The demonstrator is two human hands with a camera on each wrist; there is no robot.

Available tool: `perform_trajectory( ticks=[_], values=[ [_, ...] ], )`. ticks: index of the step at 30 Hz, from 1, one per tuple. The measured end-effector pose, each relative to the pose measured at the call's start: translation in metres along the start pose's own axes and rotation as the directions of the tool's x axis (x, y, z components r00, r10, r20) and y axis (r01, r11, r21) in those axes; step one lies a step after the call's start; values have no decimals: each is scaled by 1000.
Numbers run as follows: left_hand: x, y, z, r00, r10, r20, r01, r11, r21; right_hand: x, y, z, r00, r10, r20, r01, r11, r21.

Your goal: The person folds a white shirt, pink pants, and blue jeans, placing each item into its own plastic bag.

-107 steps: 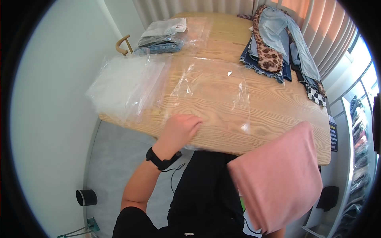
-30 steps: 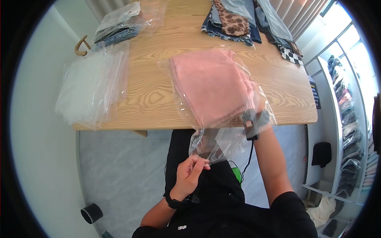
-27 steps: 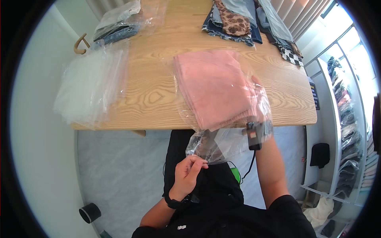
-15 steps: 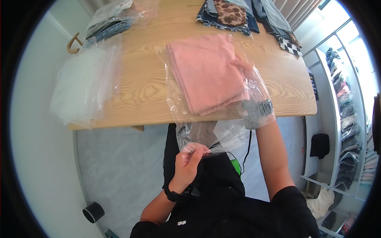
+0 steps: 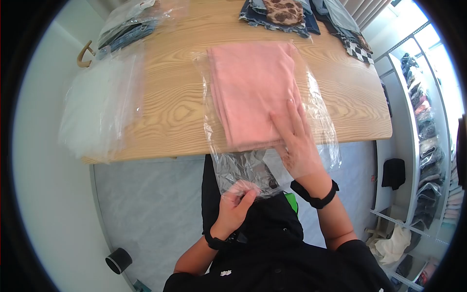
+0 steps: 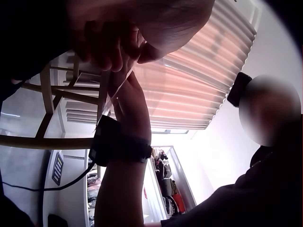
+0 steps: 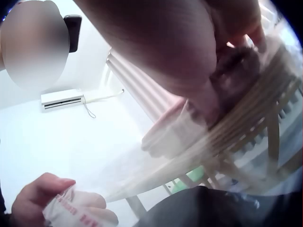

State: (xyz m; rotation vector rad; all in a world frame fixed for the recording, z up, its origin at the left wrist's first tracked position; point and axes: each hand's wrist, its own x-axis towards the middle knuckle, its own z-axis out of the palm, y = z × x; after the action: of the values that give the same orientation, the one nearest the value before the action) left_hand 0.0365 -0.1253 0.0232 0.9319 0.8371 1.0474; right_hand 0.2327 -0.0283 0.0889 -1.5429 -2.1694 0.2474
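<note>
A folded pink garment (image 5: 253, 87) lies inside a clear plastic bag (image 5: 323, 129), on the table's near side. The bag's mouth hangs past the table edge toward the body. My left hand (image 5: 236, 209) pinches that mouth edge between thumb and fingers; in the right wrist view the held plastic (image 7: 71, 210) carries pink print. My right hand (image 5: 299, 146) lies along the garment's lower right part with fingers extended, its wristband (image 5: 316, 194) outside the bag's mouth. I cannot tell whether plastic lies over those fingers. The left wrist view shows both hands dark against the curtain.
A stack of clear bags (image 5: 102, 107) lies on the table's left (image 5: 170, 121). Behind it are bagged folded jeans (image 5: 131, 36). Denim and leopard-print trousers (image 5: 284, 12) lie at the back right. A shelf of clothes (image 5: 423, 146) stands at right, a black bin (image 5: 118, 261) on the floor.
The pink garment, earlier held outside, is now in the bag. My right hand has drawn back toward the bag's mouth, its wristband now outside the plastic. My left hand keeps its hold.
</note>
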Motion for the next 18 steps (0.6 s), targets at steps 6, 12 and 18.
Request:
perform_trajectory(
  ticks=[6,12,18],
  values=[
    [1,3,-12,993,-120,16,120,993,-20,5,-4,4,989,101,-106,-99,995,28],
    [-9,65,-75,929,-308,207,307,951,38,-55,9,-87,795,-360,488,-78,738,670],
    [37,107,-49,848,487,209,-333,183,925,-23,60,-56,913,312,-263,-238,931,278]
  ],
)
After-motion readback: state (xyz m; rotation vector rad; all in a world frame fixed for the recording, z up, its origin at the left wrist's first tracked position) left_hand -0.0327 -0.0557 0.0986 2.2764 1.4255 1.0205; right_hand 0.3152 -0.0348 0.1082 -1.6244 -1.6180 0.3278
